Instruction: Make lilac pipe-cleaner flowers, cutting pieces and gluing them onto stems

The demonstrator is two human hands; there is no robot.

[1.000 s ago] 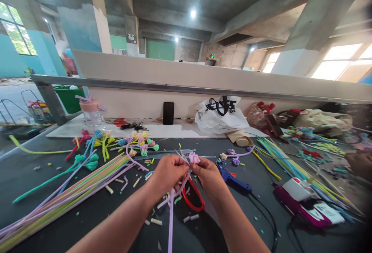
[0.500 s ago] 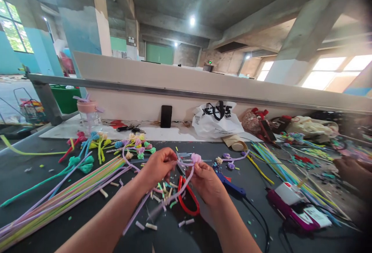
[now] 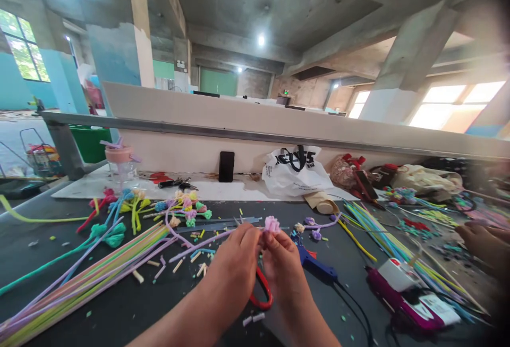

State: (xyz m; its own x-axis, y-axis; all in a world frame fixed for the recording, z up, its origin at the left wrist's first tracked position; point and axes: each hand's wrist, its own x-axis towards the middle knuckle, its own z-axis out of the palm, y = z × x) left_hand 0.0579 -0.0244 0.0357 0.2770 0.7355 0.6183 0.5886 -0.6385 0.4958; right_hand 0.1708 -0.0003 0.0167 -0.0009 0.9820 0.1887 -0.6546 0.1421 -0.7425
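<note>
My left hand and my right hand meet over the dark table, fingertips pinched together. Between them sticks up a small pink-lilac pipe-cleaner flower. Its lilac stem trails from my left fingers out to the left. Red-handled scissors lie on the table just under my hands. A bundle of long pastel pipe cleaners lies to the left. Finished pipe-cleaner flowers are heaped beyond my hands.
A blue glue gun with a black cord lies right of my hands, a magenta-and-white box further right. A phone, a white plastic bag and a pink-lidded jar stand at the back. Another person's hand works at the right edge.
My hands have closed together again around the flower. The lilac stem, which hung down and looped toward me, now lies out to the left. The camera has tilted up slightly.
</note>
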